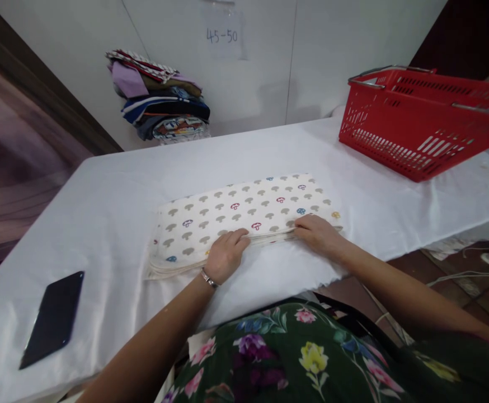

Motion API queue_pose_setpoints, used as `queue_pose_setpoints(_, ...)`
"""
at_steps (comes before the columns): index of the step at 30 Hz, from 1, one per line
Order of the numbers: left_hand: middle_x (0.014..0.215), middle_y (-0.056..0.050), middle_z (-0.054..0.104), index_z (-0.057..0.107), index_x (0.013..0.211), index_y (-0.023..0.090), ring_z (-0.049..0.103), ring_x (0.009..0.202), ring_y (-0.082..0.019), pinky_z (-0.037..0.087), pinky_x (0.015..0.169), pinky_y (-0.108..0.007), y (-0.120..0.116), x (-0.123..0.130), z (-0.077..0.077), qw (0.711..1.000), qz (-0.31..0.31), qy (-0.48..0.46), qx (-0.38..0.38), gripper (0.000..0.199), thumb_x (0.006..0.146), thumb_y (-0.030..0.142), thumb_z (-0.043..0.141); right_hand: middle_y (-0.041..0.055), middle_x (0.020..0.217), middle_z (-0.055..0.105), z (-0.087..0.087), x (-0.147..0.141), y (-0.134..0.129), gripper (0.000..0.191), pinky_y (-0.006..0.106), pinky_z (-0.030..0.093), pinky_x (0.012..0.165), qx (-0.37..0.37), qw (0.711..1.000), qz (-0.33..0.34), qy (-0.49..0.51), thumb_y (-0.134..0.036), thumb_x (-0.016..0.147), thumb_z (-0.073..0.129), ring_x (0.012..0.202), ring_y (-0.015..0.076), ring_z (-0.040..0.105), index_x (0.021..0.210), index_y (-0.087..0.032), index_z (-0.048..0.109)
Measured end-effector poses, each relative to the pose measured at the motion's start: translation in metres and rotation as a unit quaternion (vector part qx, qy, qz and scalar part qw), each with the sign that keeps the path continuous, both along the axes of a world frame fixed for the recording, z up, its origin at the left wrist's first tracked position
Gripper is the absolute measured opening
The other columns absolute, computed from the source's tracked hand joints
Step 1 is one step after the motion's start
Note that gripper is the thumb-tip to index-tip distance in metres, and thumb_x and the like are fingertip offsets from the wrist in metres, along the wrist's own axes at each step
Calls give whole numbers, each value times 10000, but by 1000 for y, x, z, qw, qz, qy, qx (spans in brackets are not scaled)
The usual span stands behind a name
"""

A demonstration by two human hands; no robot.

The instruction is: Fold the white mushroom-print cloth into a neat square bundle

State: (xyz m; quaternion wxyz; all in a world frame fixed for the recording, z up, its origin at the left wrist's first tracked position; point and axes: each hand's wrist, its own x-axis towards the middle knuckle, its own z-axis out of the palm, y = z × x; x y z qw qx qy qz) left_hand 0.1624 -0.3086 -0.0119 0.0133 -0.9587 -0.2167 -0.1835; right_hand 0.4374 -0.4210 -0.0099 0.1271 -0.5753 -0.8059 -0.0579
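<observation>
A white cloth with a mushroom print (244, 210) lies folded in several layers on the white-covered table (114, 218). Its long near edge faces me. My left hand (226, 254), with a bracelet at the wrist, has its fingers closed over that edge near the middle. Farther right, my right hand (319, 235) pinches the same edge, with its thumb and the layers' underside partly hidden.
A dark phone or tablet (53, 319) lies at the table's left. The red basket (424, 123) stands at the back right. Behind the table's far edge is a pile of folded clothes (164, 103), beside a wall with a paper marked 45-50 (223, 36).
</observation>
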Motion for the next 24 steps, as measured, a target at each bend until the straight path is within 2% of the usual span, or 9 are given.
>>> queue_pose_setpoints(6,1155,-62,597,624,988,219,561,929,-218,453,788,-374,-4,0,1,1000,-18,15,11,246,844,131,444,92,1013,593,2,0,-4,226,350,396,764,6,1000,31,5,-216,903,407,915,211,496,975,-193,619)
queue_pose_setpoints(11,1150,-76,590,618,981,206,556,935,-219,447,804,-382,-8,1,6,1000,-8,10,6,194,881,247,457,76,985,604,-2,-1,-4,235,336,389,754,21,1000,7,0,-216,914,403,893,201,490,940,-202,636)
queue_pose_setpoints(20,1148,-88,590,635,945,204,560,938,-230,459,798,-400,-9,3,5,1000,3,8,0,195,881,301,479,66,964,608,-1,-3,-3,222,335,375,748,-4,1000,-14,15,-230,912,420,880,203,494,954,-222,638)
queue_pose_setpoints(24,1135,-90,593,643,931,203,560,936,-223,458,799,-395,-8,3,4,1000,5,-6,-9,196,884,288,472,75,956,612,0,-4,-3,232,331,378,743,0,999,-4,52,-201,904,409,877,199,501,925,-206,641)
